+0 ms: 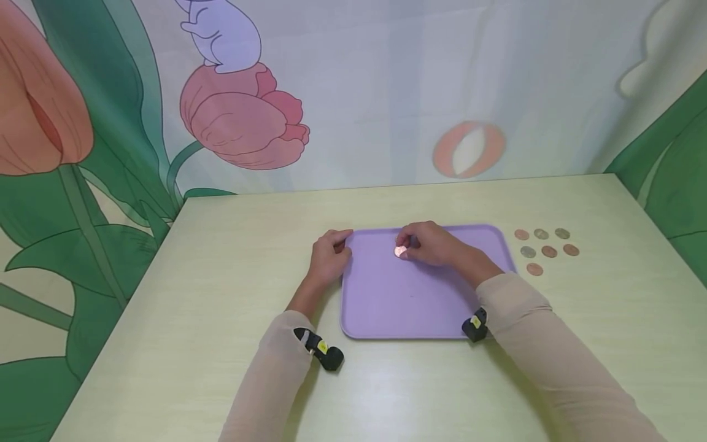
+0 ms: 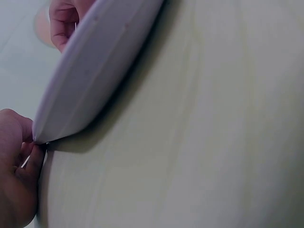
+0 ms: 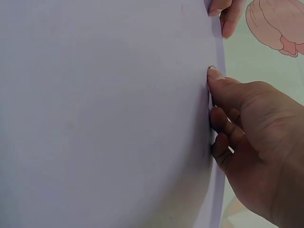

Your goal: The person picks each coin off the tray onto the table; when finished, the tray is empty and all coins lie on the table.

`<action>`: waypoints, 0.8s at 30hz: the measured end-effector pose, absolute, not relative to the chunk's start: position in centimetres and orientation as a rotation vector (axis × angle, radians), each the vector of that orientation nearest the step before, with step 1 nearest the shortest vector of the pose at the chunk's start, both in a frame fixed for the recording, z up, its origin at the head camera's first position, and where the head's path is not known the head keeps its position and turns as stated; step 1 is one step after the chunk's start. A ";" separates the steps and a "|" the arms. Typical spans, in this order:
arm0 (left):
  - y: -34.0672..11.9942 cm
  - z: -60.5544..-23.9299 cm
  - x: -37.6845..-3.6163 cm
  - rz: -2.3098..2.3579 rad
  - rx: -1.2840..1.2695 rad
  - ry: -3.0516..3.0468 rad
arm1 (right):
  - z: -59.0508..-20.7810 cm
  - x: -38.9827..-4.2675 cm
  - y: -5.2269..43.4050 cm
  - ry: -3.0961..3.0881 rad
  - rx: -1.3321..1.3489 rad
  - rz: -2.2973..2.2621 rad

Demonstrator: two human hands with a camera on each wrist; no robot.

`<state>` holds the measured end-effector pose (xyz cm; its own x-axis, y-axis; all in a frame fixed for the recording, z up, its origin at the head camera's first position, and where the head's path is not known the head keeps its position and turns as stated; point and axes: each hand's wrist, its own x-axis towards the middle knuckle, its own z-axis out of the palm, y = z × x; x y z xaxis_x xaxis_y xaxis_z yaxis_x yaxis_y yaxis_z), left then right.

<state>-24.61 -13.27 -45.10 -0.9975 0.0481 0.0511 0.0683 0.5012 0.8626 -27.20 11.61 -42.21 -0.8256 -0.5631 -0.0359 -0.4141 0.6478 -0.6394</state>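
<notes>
While the lilac tray (image 1: pixel 409 301) lies flat on the counter (image 1: pixel 193 276):
Left hand (image 1: pixel 329 253): grips the tray's far-left corner
Right hand (image 1: pixel 433 244): pinches a copper coin (image 1: pixel 400 251) over the tray
Spare coins (image 1: pixel 544 249): right of tray

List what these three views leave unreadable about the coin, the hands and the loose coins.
- Coin in the right hand: head view shows a small copper glint, face too small; right wrist view hides it behind the fingers.
- Left hand on the tray corner: left wrist view cuts it off at the frame edge.
- Seven loose coins: head view only, denominations too small.
</notes>
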 end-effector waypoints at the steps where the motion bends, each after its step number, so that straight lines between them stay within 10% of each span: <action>1: -13.3 -45.1 -24.6 -1.555 -0.105 -2.705 | -42.2 -27.2 11.6 2.625 -0.793 -0.950; 24: -13.4 -45.3 -24.8 -1.556 -0.107 -2.702 | -42.3 -27.5 12.2 2.582 -0.908 -0.918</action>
<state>-24.85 -13.41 -45.32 -0.9974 0.0488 0.0530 0.0703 0.5003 0.8630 -27.50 12.18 -42.32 -0.7730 -0.6338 -0.0283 -0.4737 0.6062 -0.6389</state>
